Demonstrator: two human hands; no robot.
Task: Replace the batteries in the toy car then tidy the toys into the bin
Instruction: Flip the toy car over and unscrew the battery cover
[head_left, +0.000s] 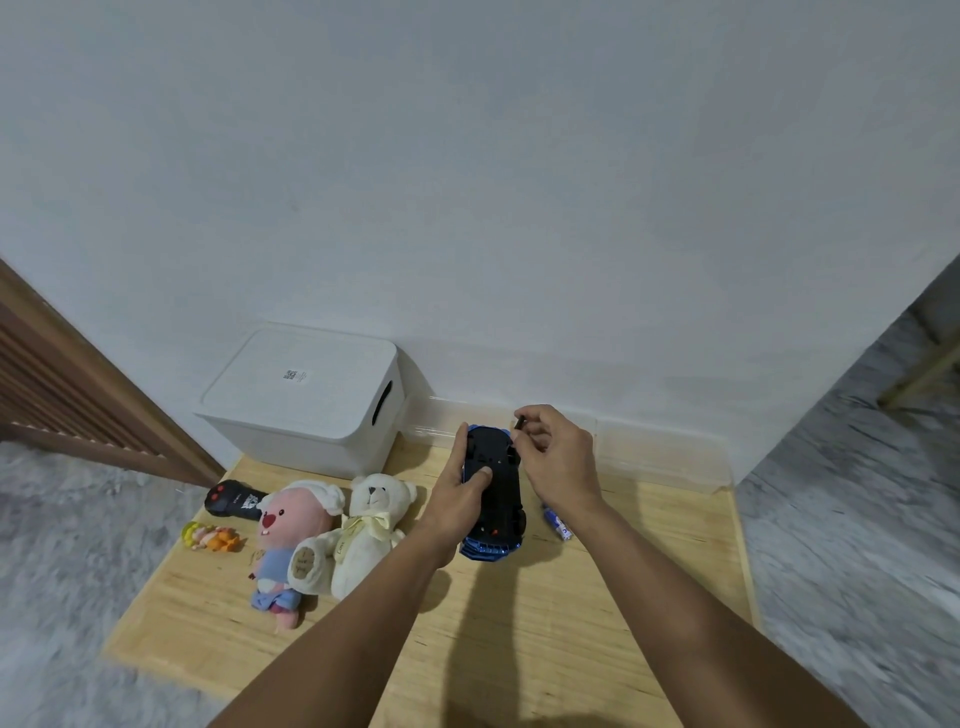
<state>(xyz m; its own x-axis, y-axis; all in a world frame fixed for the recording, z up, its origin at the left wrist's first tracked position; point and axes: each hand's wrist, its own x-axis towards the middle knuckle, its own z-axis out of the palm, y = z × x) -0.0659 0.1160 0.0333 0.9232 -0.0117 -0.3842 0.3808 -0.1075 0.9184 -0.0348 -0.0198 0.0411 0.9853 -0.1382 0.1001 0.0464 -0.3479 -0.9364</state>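
While the left hand (464, 486) is gripping the upturned toy car (493, 493), its long axis running away from the person, the right hand (558, 457) is pinching a small dark piece (518, 422) just beside the far end, nearer the batteries (557, 524).

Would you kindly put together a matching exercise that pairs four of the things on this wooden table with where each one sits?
Things:
1. toy car
2. white bin
3. batteries
4. small orange figure

Places:
A. at the table's far-left corner, against the wall, lid on
B. near the table's left edge, beside the pink plush
C. upside down, held by the left hand
D. on the table, just right of the car, below the right hand

Pairs: 1-C, 2-A, 3-D, 4-B
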